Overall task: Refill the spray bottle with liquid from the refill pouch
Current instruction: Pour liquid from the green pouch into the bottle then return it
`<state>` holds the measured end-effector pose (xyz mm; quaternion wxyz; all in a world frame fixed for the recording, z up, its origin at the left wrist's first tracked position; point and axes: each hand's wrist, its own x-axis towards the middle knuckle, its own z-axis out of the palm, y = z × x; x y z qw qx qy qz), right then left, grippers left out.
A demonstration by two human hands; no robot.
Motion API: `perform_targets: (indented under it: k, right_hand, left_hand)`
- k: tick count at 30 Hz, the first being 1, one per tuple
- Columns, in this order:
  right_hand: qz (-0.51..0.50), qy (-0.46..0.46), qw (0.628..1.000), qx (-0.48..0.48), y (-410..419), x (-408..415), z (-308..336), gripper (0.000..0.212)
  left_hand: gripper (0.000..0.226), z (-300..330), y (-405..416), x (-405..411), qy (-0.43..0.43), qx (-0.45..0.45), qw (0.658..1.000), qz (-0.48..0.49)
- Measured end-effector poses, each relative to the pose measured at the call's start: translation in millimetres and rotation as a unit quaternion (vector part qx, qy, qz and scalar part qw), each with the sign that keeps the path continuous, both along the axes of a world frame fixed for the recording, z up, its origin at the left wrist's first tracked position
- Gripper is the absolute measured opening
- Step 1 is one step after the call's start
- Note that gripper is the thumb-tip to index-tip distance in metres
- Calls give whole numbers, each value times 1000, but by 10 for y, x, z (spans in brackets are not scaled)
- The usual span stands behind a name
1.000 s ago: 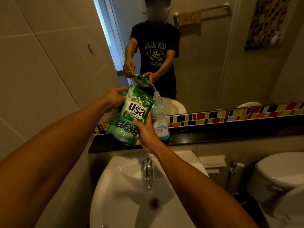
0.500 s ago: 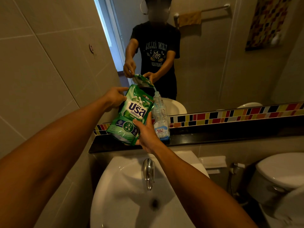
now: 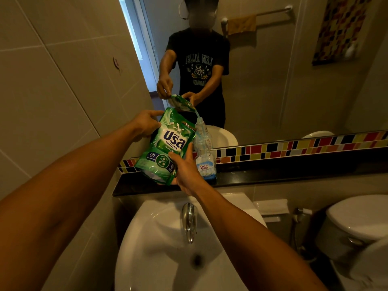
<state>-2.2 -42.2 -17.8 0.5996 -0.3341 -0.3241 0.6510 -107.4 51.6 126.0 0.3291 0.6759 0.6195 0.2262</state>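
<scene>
Refill pouch (image 3: 165,149), green with white lettering, is tipped over toward the right, and you hold it up above the dark shelf (image 3: 273,175) behind the sink (image 3: 159,248). Your left hand (image 3: 144,123) pinches the pouch's upper left corner, thumb and fingers closed on the edge. Your right hand (image 3: 185,171) grips the pouch's lower right side, thumb across the front and fingers wrapped behind it. Just to the right of your right hand stands the spray bottle (image 3: 204,156), clear plastic, upright on the shelf, with no spray head on its neck. The pouch's top right corner sits at the bottle's open mouth, and in the mirror (image 3: 273,80) a thin pale blue stream runs from the pouch down into the neck. Blue liquid fills the bottom part of the bottle, beneath its label. The tap (image 3: 189,221) lies below your right wrist, over the white basin. Well off to the right of your right arm is a toilet (image 3: 357,223) with its lid down.
</scene>
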Motion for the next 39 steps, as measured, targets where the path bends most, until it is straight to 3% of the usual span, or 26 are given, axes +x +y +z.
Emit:
perform_targets:
  k: [39]
  right_hand:
    - [9,20,1000,-2,9,-40,57,84]
  left_hand:
    - [56,129,6,-7,4,4,1000,-9]
